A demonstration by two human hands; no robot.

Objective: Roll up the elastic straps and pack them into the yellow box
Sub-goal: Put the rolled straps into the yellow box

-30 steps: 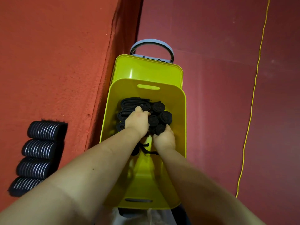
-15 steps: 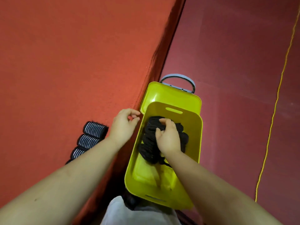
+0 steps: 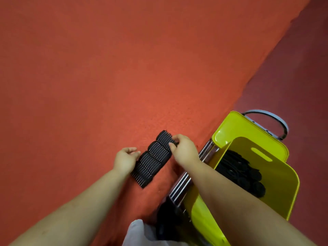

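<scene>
Right grip (image 3: 184, 150) pinching farthest of four striped rolls (image 3: 152, 159) (left hand (image 3: 125, 159) beside)

Orange-red carpeted surface (image 3: 106, 77) is filling most of the view. A row of rolled black straps with pale stripes (image 3: 152, 160) is lying directly on it, rolls touching side by side. Just right of the row, the surface is ending at its edge, darker red floor (image 3: 292, 77) lying beyond.
</scene>
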